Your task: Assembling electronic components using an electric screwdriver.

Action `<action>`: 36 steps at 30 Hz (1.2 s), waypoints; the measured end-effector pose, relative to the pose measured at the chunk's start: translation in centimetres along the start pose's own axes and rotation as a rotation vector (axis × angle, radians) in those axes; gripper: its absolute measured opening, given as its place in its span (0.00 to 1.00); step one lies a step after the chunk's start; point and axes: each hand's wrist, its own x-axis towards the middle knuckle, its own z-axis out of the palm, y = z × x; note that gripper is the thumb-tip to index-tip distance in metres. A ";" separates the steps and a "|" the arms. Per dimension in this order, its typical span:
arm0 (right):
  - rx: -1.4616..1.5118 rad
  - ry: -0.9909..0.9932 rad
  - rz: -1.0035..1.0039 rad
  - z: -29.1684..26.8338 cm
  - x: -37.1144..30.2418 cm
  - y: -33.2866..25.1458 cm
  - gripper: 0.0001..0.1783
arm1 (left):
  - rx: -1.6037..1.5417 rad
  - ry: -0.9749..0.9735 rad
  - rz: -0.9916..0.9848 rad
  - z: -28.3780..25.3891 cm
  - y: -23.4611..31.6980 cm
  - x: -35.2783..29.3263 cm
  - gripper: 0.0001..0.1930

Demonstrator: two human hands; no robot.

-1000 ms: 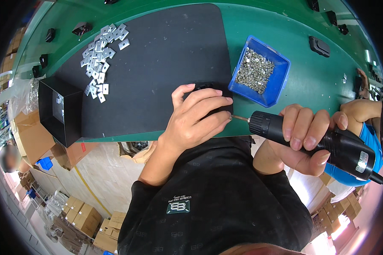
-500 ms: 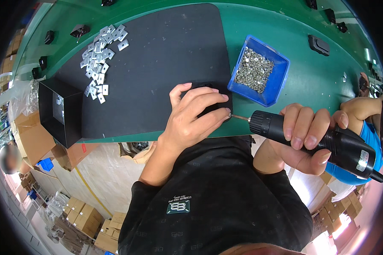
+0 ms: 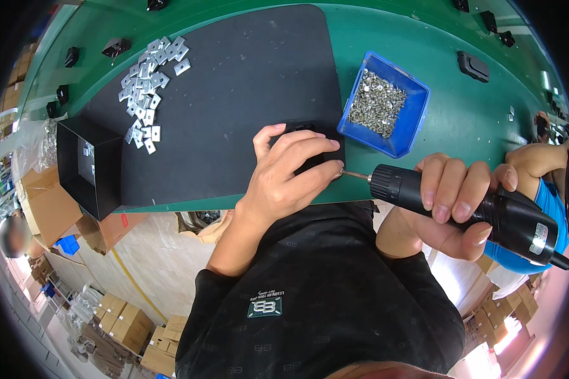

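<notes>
My left hand (image 3: 291,167) is closed over a black part (image 3: 306,127) on the dark mat, its fingers covering most of it. My right hand (image 3: 452,199) grips a black electric screwdriver (image 3: 392,183) from around the barrel. Its bit (image 3: 356,174) points left and meets a small screw (image 3: 341,171) at the part's right side, beside my left fingertips. How deep the screw sits cannot be made out. Just beyond my hands, a blue bin (image 3: 417,117) holds a heap of loose screws (image 3: 378,104).
Small silver metal plates (image 3: 146,82) lie piled on the mat (image 3: 234,76) at the left. A black open box (image 3: 110,170) stands at the mat's left edge. Another black part (image 3: 473,67) rests on the green table (image 3: 449,44). A co-worker's arm (image 3: 537,161) shows at the right.
</notes>
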 end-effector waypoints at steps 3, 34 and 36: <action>-0.001 0.010 -0.005 0.2 0.0 0.1 0.33 | 0.008 -0.004 0.002 0.0 0.1 0.1 0.13; -0.004 -0.021 0.034 -0.7 0.0 0.5 0.35 | 0.081 -0.126 -0.347 -1.3 -1.0 -0.3 0.49; -0.009 -0.034 0.040 -0.6 0.2 0.4 0.34 | 0.116 -0.201 -0.351 -1.4 -1.7 -0.8 0.47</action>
